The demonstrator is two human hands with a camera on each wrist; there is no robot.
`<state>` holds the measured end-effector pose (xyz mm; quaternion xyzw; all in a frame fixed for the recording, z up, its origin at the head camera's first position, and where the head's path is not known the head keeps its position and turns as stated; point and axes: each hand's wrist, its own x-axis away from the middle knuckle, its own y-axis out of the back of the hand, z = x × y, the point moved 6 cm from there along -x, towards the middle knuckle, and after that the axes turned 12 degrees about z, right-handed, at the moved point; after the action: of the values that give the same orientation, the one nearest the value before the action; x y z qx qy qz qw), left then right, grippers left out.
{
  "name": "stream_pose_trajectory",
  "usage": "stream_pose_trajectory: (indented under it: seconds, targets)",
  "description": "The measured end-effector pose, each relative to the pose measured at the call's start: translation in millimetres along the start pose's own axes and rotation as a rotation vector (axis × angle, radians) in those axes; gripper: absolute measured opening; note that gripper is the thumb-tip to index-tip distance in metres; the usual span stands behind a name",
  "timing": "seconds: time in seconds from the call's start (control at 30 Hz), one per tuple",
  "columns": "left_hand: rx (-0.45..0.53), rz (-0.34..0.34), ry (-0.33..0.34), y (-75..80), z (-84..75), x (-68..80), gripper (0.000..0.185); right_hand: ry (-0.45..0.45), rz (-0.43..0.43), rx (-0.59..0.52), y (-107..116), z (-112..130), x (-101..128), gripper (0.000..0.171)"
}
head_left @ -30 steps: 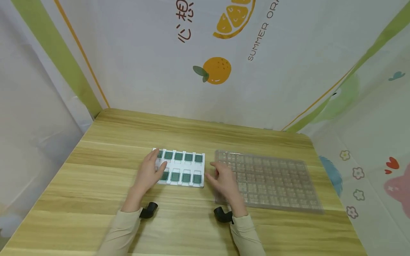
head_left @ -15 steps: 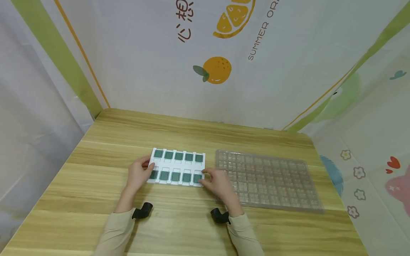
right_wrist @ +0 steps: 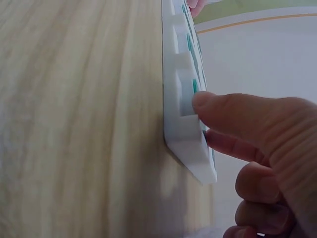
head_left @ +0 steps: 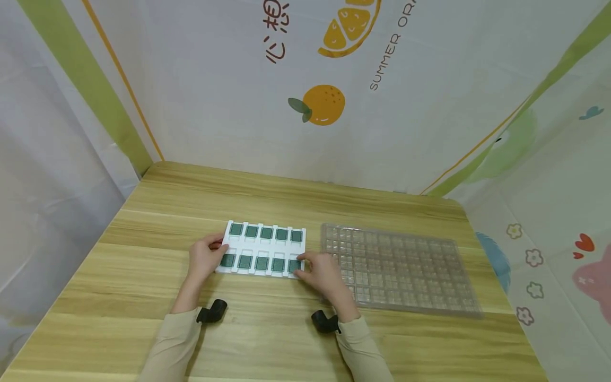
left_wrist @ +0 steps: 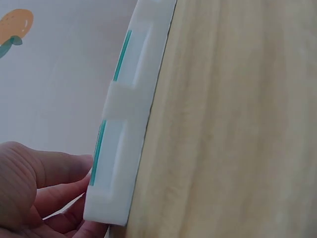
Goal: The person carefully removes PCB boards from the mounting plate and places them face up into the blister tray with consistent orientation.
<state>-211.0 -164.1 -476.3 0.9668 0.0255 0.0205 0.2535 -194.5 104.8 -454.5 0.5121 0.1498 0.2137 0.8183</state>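
A white tray (head_left: 258,248) lies on the wooden table, holding two rows of square green chips (head_left: 261,263). My left hand (head_left: 204,258) grips its left end, the thumb on the near-left corner and the other fingers curled behind the edge. In the left wrist view, the thumb touches the tray's rim (left_wrist: 126,99). At the opposite end, my right hand (head_left: 324,273) has thumb and index finger on either side of the near-right green chip (head_left: 294,265), which sits in its slot. The right wrist view shows the thumb (right_wrist: 213,106) in that slot's notch, other fingers curled.
Right of the white tray lies a wide clear plastic tray (head_left: 406,270) with many small compartments; its near-left part is behind my right hand. Printed curtains (head_left: 238,127) surround the back and sides of the table (head_left: 267,339).
My left hand has moved left and down from over the tray to its left end. My right hand has moved left from the clear tray onto the near-right chip. The white tray shifted slightly.
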Motion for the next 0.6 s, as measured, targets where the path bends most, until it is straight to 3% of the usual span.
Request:
stream_pose_trajectory:
  seconds: [0.6]
  targets:
    - [-0.005, -0.021, -0.006, 3.3, 0.0, -0.9, 0.024, -0.026, 0.056, 0.017, -3.4, 0.2, -4.3, 0.025]
